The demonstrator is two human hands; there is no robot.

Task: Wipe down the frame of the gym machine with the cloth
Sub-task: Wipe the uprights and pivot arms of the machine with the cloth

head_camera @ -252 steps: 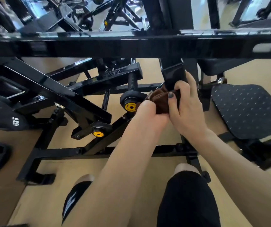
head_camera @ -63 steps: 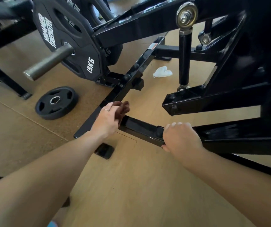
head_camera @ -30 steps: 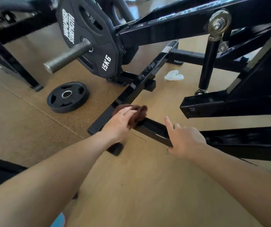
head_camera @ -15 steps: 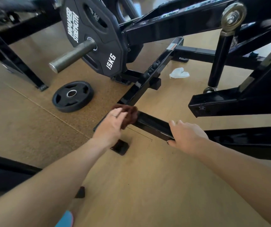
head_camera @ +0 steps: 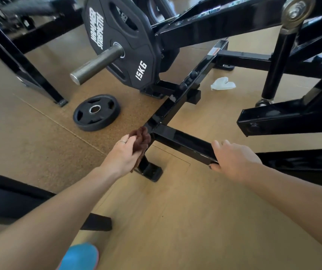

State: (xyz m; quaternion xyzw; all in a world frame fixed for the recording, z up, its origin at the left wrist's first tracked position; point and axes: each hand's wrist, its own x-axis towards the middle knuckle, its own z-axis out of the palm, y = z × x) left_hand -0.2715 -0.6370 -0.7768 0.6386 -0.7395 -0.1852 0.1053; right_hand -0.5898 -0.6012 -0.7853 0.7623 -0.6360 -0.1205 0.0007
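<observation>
My left hand (head_camera: 124, 155) closed on brown cloth (head_camera: 141, 138), fingers curled round it, cloth pressed on frame (head_camera: 177, 100) joint just past fingertips. My right hand (head_camera: 234, 159) grips frame's crossbar (head_camera: 183, 142), fingers over top, thumb under. Loose plate (head_camera: 96, 112) on floor beyond left hand.

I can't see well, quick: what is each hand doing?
Left hand: closed, holding the brown cloth.
Right hand: gripping the black frame bar.
</observation>
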